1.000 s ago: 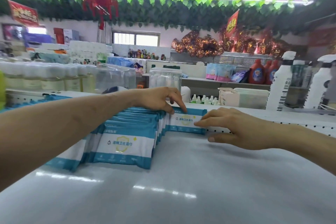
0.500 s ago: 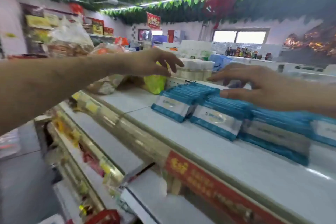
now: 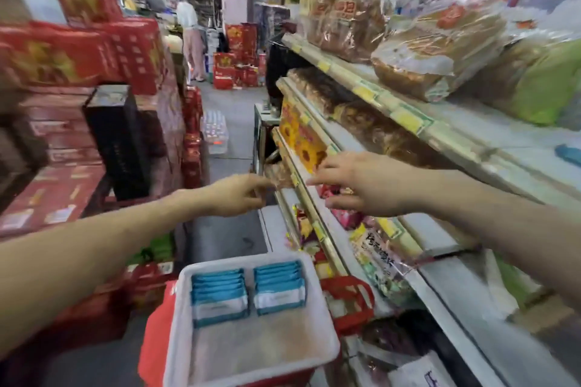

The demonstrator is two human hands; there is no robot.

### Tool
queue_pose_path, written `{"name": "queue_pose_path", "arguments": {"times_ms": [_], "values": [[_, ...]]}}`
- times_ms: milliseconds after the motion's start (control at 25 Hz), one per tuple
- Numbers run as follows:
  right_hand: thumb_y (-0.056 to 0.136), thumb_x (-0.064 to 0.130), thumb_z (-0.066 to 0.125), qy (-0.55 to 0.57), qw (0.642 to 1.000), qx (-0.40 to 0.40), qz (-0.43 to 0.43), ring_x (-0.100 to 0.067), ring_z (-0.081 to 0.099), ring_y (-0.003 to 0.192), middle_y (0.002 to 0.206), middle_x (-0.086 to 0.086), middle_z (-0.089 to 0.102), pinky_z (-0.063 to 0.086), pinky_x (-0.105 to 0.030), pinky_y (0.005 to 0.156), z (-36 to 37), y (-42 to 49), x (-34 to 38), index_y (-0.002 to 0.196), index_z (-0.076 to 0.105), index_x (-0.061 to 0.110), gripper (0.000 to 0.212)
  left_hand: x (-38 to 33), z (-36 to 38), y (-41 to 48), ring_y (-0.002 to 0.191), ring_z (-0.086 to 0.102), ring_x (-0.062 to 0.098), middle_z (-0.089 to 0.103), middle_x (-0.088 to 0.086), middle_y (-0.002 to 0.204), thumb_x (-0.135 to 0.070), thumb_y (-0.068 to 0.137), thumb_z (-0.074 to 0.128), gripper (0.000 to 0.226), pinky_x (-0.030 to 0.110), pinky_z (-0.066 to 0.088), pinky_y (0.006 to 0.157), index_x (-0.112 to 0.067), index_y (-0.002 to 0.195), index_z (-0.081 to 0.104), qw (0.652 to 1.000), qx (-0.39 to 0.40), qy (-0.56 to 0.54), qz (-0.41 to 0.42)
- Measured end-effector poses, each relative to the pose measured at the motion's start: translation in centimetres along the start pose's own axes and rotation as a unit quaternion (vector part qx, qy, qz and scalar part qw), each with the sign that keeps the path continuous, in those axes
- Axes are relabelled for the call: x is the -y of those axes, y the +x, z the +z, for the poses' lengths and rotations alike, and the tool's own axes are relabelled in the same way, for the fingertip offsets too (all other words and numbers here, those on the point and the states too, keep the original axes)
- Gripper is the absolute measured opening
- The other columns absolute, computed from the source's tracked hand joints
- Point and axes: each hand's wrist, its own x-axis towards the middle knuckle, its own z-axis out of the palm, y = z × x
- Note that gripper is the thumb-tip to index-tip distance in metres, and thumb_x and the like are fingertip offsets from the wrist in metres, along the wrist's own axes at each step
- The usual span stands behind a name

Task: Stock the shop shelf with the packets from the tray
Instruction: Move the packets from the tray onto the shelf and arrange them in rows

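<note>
Head view: both hands empty over the tray

Left hand (image 3: 239,195) and right hand (image 3: 361,185) stretch forward, fingers loose and slightly spread, gripping nothing. Below the fingertips, a white tray (image 3: 176,333) holds 2 rows of blue packets (image 3: 220,295). The shelf (image 3: 503,141) stands beyond the right fingers.

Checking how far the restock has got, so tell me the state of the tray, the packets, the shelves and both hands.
tray: partly filled, near part bare.
packets: two rows at the tray's far end.
left hand: grip open, holds nothing, raised beside the shelves.
right hand: grip open, holds nothing, in front of the shelves.
shelves: stocked with bagged snacks.
</note>
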Motion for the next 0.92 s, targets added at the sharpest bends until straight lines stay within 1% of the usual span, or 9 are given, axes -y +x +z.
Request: {"name": "queue_pose_path", "arguments": {"times_ms": [80,200,280,360,440,520,640,760,920], "values": [[0.102,0.045,0.058,0.11,0.992,0.054,0.035,-0.018,0.048,0.132,0.143,0.001,0.051,0.04,-0.035,0.109,6.9,3.1,2.0,0.142,0.056,0.029,0.043,3.3,5.0,-2.3,0.113,0.063,0.023,0.064,0.005,0.127,-0.019,0.094,0.064,0.047,0.032,0.048,0.096,-0.021,0.14,0.061,0.998,0.038,-0.005,-0.039],[0.097,0.036,0.066,0.237,0.963,0.102,0.078,-0.017,0.049,0.131,0.138,-0.001,0.053,0.036,-0.032,0.115,18.0,4.9,6.1,0.129,0.069,0.022,0.034,6.6,12.2,-5.6,0.119,0.057,0.024,0.061,0.004,0.128,-0.023,0.093,0.059,0.04,0.032,0.044,0.102,-0.024,0.132,0.067,0.996,0.076,0.02,-0.041],[0.096,0.033,0.065,0.262,0.952,0.1,0.121,-0.019,0.042,0.138,0.147,-0.003,0.046,0.028,-0.025,0.115,24.1,4.6,8.8,0.128,0.07,0.024,0.033,8.3,16.4,-7.4,0.118,0.059,0.024,0.061,0.0,0.128,-0.03,0.085,0.05,0.041,0.037,0.05,0.099,-0.031,0.121,0.071,0.996,0.063,0.048,-0.039],[0.095,0.033,0.062,0.257,0.95,0.098,0.146,-0.022,0.036,0.144,0.157,-0.002,0.037,0.026,-0.029,0.118,28.4,3.9,10.7,0.131,0.067,0.027,0.037,10.0,19.8,-9.1,0.109,0.065,0.028,0.064,0.001,0.122,-0.034,0.076,0.046,0.042,0.038,0.056,0.089,-0.033,0.107,0.074,0.996,0.024,0.085,-0.011],[0.092,0.036,0.06,0.231,0.957,0.099,0.145,-0.024,0.031,0.147,0.161,-0.001,0.031,0.027,-0.037,0.121,30.6,3.5,11.9,0.133,0.064,0.031,0.042,10.7,21.3,-10.7,0.1,0.065,0.029,0.063,0.001,0.12,-0.037,0.071,0.046,0.039,0.039,0.055,0.081,-0.035,0.1,0.073,0.989,0.037,0.143,0.008],[0.091,0.034,0.057,0.204,0.965,0.087,0.141,-0.025,0.034,0.144,0.156,0.0,0.034,0.033,-0.04,0.118,31.4,3.6,12.3,0.131,0.064,0.032,0.04,10.5,21.7,-11.8,0.099,0.063,0.028,0.06,0.001,0.122,-0.039,0.069,0.047,0.038,0.039,0.055,0.08,-0.037,0.097,0.073,0.98,0.041,0.194,0.007],[0.09,0.031,0.055,0.181,0.972,0.078,0.127,-0.025,0.045,0.123,0.128,0.001,0.042,0.043,-0.04,0.101,31.6,4.0,12.7,0.118,0.068,0.031,0.031,10.4,22.0,-12.5,0.097,0.06,0.027,0.057,0.001,0.12,-0.035,0.07,0.054,0.033,0.039,0.054,0.083,-0.036,0.097,0.072,0.977,0.026,0.211,0.006],[0.09,0.022,0.059,0.205,0.965,0.105,0.13,-0.023,0.045,0.112,0.111,0.004,0.034,0.045,-0.038,0.088,32.2,4.3,13.0,0.11,0.067,0.032,0.023,10.3,22.3,-13.1,0.084,0.058,0.026,0.055,-0.002,0.106,-0.029,0.068,0.062,0.024,0.037,0.054,0.073,-0.034,0.089,0.07,0.979,0.032,0.203,-0.005],[0.094,0.01,0.06,0.249,0.946,0.15,0.14,-0.022,0.047,0.116,0.117,0.002,0.037,0.046,-0.036,0.087,32.7,5.1,13.6,0.106,0.067,0.031,0.025,10.2,22.3,-12.5,0.067,0.058,0.027,0.043,0.0,0.101,-0.02,0.071,0.07,0.018,0.037,0.053,0.06,-0.03,0.083,0.061,0.976,0.088,0.197,-0.022]]}}
